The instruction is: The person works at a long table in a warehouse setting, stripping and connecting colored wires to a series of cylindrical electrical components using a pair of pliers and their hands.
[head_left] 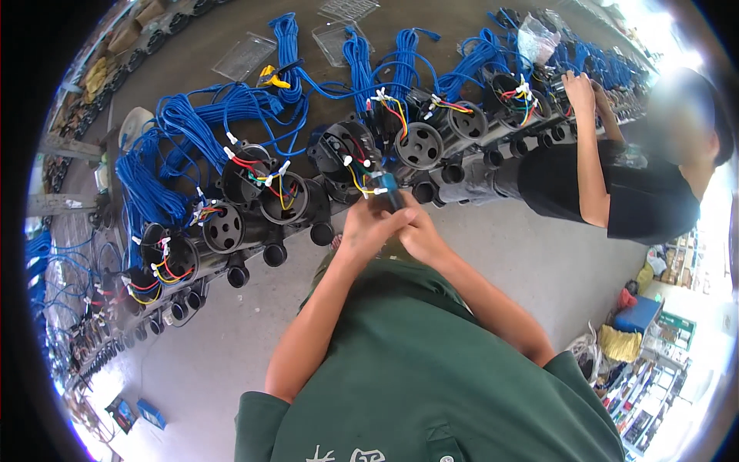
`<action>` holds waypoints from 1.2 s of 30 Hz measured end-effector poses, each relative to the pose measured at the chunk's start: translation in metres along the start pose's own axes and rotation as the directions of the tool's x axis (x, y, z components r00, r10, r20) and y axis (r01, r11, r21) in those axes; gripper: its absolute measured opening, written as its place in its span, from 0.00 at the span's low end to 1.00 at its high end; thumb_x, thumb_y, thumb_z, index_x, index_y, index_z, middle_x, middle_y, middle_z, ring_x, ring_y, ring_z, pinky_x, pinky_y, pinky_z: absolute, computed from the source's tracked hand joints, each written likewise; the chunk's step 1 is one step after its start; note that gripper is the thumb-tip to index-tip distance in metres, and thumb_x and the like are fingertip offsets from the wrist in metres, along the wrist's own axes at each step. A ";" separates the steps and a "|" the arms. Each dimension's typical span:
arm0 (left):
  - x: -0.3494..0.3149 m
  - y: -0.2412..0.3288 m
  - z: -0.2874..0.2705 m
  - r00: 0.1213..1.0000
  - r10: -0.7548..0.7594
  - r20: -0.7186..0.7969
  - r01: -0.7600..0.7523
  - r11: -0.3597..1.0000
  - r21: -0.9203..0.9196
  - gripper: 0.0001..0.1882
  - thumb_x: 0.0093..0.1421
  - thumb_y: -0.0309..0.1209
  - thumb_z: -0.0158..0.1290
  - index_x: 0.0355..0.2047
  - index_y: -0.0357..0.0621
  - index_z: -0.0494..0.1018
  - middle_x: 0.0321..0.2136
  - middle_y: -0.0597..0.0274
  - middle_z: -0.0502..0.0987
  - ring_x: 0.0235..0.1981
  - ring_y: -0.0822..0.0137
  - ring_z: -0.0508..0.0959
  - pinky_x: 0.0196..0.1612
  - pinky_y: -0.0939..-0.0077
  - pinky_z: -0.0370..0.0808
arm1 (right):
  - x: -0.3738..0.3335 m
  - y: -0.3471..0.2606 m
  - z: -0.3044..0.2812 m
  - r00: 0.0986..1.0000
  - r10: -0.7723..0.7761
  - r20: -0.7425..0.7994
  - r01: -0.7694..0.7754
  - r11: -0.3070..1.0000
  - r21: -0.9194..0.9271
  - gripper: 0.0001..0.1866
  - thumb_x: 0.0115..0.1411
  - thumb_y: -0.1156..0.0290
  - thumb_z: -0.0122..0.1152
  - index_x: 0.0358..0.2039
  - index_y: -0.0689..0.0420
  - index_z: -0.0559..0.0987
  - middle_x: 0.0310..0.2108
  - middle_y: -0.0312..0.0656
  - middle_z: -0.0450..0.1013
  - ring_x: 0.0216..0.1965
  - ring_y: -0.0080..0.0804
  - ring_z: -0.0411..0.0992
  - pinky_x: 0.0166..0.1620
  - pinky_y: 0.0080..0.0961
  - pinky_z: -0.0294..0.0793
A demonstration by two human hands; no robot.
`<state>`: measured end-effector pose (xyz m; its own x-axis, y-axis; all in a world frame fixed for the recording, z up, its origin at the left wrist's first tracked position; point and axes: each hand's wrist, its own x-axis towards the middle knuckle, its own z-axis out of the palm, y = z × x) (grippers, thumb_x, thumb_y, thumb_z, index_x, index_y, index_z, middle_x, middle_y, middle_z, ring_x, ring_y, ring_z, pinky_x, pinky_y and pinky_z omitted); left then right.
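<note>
My left hand (363,232) and my right hand (418,231) are close together at the near edge of the bench, with fingers curled. A teal-and-black handled tool (385,183) rises from between them, its tip blurred; its exact kind is unclear. My right fingers close round its lower end. What my left fingers grip is hidden. Just beyond the tool lies an open black round pump or motor housing (325,158). Red and yellow wires (355,177) with white connectors stick out of it, close to the tool.
Similar black housings (225,229) line the bench edge on both sides. Coiled blue cables (188,127) lie behind them, with a yellow-and-black tool (273,77) and clear plastic trays (245,56). At right, a co-worker in a black shirt (566,181) reaches over the row.
</note>
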<state>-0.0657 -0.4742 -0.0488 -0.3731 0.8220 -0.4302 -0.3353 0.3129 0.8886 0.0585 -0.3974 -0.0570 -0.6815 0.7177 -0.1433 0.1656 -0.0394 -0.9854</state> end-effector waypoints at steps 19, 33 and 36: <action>-0.063 0.031 0.012 0.776 0.143 -0.614 -0.216 0.975 -0.046 0.09 0.70 0.30 0.57 0.41 0.34 0.78 0.30 0.63 0.83 0.30 0.75 0.81 0.31 0.80 0.76 | 0.091 -0.035 -0.010 0.998 0.049 -0.030 -0.045 0.991 0.124 0.05 0.65 0.77 0.66 0.36 0.61 0.78 0.26 0.36 0.77 0.28 0.22 0.76 0.34 0.23 0.73; -0.302 0.176 -0.023 0.136 0.864 -0.484 -0.840 -0.159 -0.519 0.33 0.73 0.46 0.53 0.10 0.50 0.60 0.09 0.69 0.63 0.11 0.72 0.61 0.28 0.71 0.68 | 0.003 -0.001 -0.009 0.978 -0.157 -0.135 0.180 0.967 0.181 0.04 0.69 0.74 0.63 0.39 0.59 0.76 0.28 0.33 0.72 0.28 0.20 0.67 0.35 0.20 0.67; -0.366 0.185 -0.049 -0.067 0.914 -0.401 -0.796 -0.291 -0.531 0.32 0.73 0.47 0.53 0.11 0.50 0.62 0.10 0.68 0.64 0.12 0.71 0.62 0.31 0.67 0.69 | -0.051 0.017 0.035 0.985 -0.172 0.003 0.171 0.981 0.095 0.04 0.70 0.74 0.61 0.40 0.59 0.74 0.28 0.33 0.70 0.27 0.20 0.66 0.33 0.20 0.66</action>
<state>-0.0333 -0.7402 0.2656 -0.6284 0.0400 0.7769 -0.0647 -0.9979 -0.0010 0.0708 -0.4586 -0.0694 -0.7022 0.7114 0.0280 -0.0217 0.0179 -0.9996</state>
